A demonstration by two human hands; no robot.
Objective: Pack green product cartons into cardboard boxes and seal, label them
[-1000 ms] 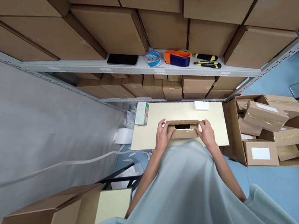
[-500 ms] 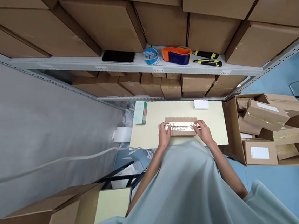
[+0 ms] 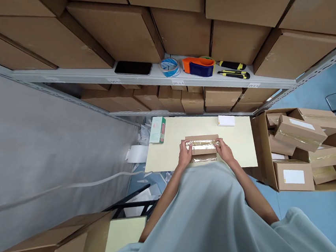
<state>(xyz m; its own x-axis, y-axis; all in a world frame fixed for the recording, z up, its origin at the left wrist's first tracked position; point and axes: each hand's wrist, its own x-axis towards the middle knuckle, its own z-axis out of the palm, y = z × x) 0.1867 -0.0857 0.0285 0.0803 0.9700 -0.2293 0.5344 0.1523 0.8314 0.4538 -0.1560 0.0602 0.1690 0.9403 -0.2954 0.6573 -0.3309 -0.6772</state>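
A small brown cardboard box (image 3: pixel 202 147) with clear tape along its top lies on the pale yellow table (image 3: pixel 243 142). My left hand (image 3: pixel 185 153) grips its left end with curled fingers. At the box's right end my right hand (image 3: pixel 224 151) holds on the same way. The box sits near the table's front edge, just ahead of my light blue top.
A green-and-white carton (image 3: pixel 157 129) and a white pad (image 3: pixel 226 120) lie at the table's back. The shelf above holds a black phone (image 3: pixel 133 68), tape roll (image 3: pixel 170 67), orange-blue tape dispenser (image 3: pixel 198 66) and utility knives (image 3: pixel 234 69). An open carton of taped parcels (image 3: pixel 304 150) stands right.
The box's open top flaps were folded shut, and the taped top now faces up. Both hands slid slightly toward me along the box's ends.
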